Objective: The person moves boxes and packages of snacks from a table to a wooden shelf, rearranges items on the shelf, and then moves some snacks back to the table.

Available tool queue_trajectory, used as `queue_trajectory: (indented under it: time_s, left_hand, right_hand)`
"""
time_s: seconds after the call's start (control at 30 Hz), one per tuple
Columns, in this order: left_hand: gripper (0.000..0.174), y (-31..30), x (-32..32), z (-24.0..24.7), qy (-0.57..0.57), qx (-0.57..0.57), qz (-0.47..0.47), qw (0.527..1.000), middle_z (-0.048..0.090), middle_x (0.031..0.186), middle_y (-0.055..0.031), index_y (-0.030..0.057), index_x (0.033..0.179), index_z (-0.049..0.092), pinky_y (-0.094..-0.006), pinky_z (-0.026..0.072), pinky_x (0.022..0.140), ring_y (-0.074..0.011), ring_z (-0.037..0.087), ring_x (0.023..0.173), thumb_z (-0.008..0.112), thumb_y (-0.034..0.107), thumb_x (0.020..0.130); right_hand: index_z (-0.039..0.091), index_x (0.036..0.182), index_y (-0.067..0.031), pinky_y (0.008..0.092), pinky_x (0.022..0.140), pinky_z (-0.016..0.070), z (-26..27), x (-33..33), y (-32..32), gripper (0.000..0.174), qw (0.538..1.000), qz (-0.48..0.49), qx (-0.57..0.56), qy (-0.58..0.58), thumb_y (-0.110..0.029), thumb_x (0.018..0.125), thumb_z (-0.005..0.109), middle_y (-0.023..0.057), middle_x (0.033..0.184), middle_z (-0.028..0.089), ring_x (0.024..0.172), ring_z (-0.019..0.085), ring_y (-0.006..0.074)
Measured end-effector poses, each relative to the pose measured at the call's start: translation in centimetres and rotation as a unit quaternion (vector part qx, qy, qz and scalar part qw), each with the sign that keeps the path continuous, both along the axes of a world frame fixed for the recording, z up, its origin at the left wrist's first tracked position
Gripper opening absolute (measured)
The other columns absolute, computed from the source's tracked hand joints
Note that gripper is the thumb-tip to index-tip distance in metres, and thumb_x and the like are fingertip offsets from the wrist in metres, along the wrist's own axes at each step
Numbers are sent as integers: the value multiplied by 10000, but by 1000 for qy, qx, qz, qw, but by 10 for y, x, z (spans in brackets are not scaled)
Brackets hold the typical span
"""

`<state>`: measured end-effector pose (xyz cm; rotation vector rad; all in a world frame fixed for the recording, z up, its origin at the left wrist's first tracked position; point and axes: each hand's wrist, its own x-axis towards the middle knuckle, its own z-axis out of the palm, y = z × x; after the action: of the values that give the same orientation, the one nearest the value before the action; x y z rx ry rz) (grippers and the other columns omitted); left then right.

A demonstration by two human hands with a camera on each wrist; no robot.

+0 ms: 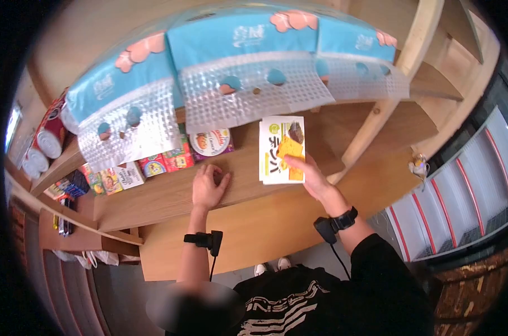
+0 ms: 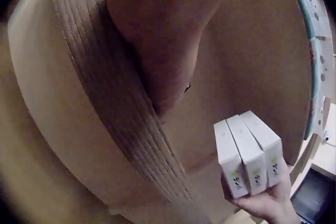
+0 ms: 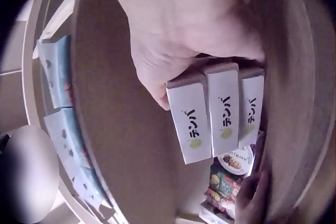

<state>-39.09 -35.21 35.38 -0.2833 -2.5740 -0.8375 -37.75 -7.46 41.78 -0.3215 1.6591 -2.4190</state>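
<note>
Your right hand [image 1: 314, 180] gripped three white-and-yellow boxes [image 1: 281, 147] together, with the thumb on the front one, and held them over the right part of the wooden shelf [image 1: 170, 195]. Your left hand [image 1: 208, 187] lay on this shelf with loosely bent fingers and held nothing. Snack packs [image 1: 165, 161] stood at the back of the shelf, and tissue packs [image 1: 242, 35] above it.

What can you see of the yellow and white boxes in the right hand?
The boxes are three flat cardboard cartons, stacked face to face. The top face is white and yellow with a snack picture; the white narrow sides bear black Japanese lettering and a yellow-green dot. The right hand grips them at one end, over the wooden shelf; contact with it is unclear.
</note>
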Motion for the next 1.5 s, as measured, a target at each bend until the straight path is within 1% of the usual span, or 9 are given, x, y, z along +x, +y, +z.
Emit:
queue_trajectory:
  time_s: [0.17,0.37,0.47,0.5,0.57,0.8,1.23,1.43,1.5]
  left_hand:
    - [321,5,0,5,-25,-5,26,999,576,847,-136,45,834,568,-427,454,752,-327,568,833,667,348,800]
    - [377,8,1,8,-43,18,38,998,577,828,-132,32,795,579,-423,451,776,-321,569,831,635,404,820]
    - [402,9,1,10,-54,21,47,997,580,834,-134,26,789,585,-416,451,778,-318,569,833,619,424,831]
    - [408,9,2,10,-71,33,48,996,579,835,-136,26,789,584,-414,451,778,-319,568,834,615,430,832]
    - [414,8,3,9,-50,21,45,998,575,832,-137,27,792,580,-410,453,761,-317,566,826,598,437,843]
    - [399,9,0,10,-51,6,47,998,578,843,-135,26,803,568,-410,445,755,-324,554,828,547,418,875]
    - [409,11,-1,8,-46,-25,63,997,576,855,-138,23,829,560,-415,439,772,-329,554,852,539,429,878]
    - [420,12,0,12,-54,-27,61,996,576,867,-139,22,834,558,-418,434,787,-335,549,870,534,440,878]
    - [421,11,0,10,-50,-24,55,997,576,866,-139,22,833,556,-419,434,783,-335,548,868,535,441,878]
  right_hand:
    - [501,1232,7,292,904,437,1,-65,-8,452,1000,6,15,12,-216,859,625,71,1167,593,1036,574,139]
    - [521,1184,-15,310,912,441,-23,-137,-24,370,997,37,-69,24,-137,851,627,77,1132,591,1051,570,178]
    - [472,1251,-32,328,949,426,-36,-161,-31,450,995,58,-68,-34,-157,851,638,76,1226,539,1133,514,192]
    - [472,1251,-32,328,949,426,-31,-159,-32,450,995,63,-73,-34,-157,851,638,76,1226,539,1133,514,192]
    - [444,1299,-47,325,985,397,-23,-155,-32,489,986,113,122,7,-175,865,629,72,1285,506,1181,476,184]
    - [265,1400,-6,313,1036,336,-12,-143,-32,746,985,75,152,-8,-100,792,688,127,1375,408,1225,428,208]
    - [493,1241,14,276,923,415,6,-128,-32,547,974,132,180,47,-134,770,730,95,1186,576,1078,545,172]
    - [473,1283,-17,277,927,413,8,-113,-38,558,985,98,120,81,-370,879,625,84,1206,565,1085,536,152]
    - [467,1290,-11,270,918,420,13,-113,-38,599,967,91,204,123,-467,909,544,84,1219,555,1086,533,142]
